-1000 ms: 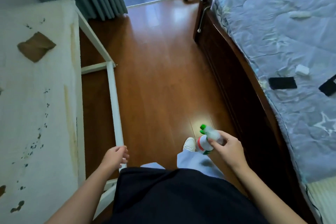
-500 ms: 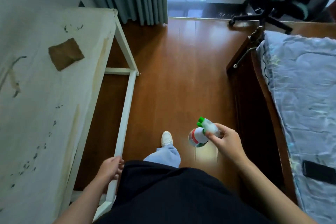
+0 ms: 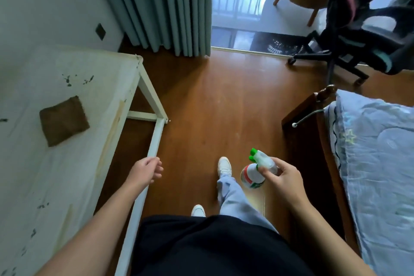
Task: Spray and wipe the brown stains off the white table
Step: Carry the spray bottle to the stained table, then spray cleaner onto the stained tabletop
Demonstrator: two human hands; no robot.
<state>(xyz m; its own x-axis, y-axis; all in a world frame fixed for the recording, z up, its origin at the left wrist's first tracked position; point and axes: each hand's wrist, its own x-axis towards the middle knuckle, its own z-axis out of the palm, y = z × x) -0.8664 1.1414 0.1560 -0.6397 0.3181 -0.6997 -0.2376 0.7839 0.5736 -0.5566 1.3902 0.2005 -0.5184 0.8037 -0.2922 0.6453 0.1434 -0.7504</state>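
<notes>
The view has swung upward as the person steps along the white surface (image 3: 26,163) at left, its brown stains (image 3: 67,79) apparently unsprayed. The right hand (image 3: 284,179), lower centre, has its grip closed on a green-nozzled spray bottle (image 3: 255,171), contents hidden, over the floor. The left hand (image 3: 146,171) has a loose, empty grip. A brown cloth (image 3: 63,120) lies on the surface.

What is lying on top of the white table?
A brown cloth lies on the white table, among dark specks and yellowish streaks near its edge. Whatever is beneath the cloth is covered.
</notes>
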